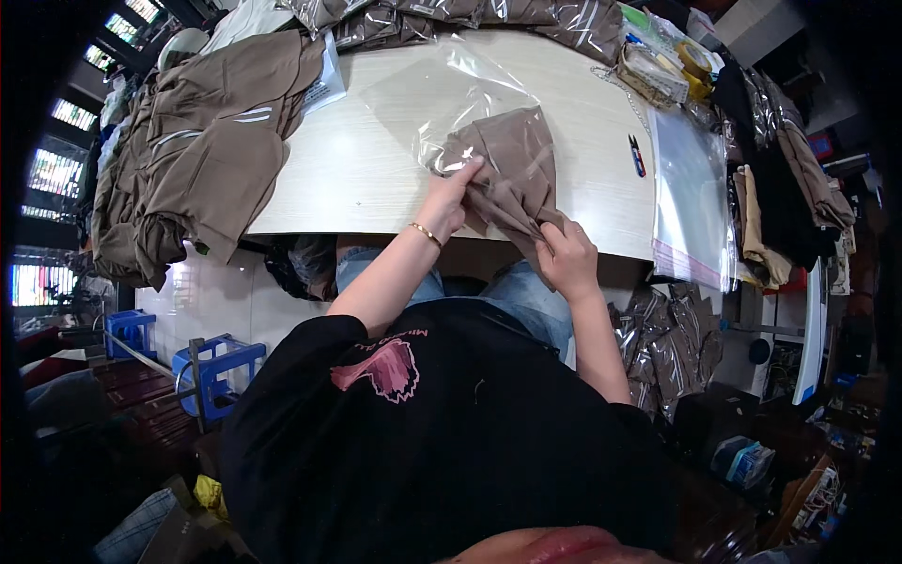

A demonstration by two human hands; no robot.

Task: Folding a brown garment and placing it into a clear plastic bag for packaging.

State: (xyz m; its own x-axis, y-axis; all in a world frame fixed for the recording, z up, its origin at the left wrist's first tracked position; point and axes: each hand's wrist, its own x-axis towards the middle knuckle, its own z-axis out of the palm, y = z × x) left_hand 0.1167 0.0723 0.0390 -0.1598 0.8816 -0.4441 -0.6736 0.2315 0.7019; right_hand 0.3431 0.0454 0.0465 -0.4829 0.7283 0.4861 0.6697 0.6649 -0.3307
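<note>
A brown folded garment (518,151) lies partly inside a clear plastic bag (458,81) in front of me, its near end hanging over the table's front edge. My left hand (451,197) grips the bag's film and the garment at the left, thumb on top. At the lower right, my right hand (567,257) pinches the bunched near end of the garment between thumb and fingers. The far part of the bag spreads flat and see-through on the pale tabletop (338,176). How much cloth sits inside the bag is hard to tell.
Brown garments with white stripes (211,134) are heaped at the left. Bagged garments (479,14) line the far edge. Thread snips (636,156) and a stack of clear bags (690,197) lie right, below a basket (652,74). More bagged garments (666,345) rest below the table.
</note>
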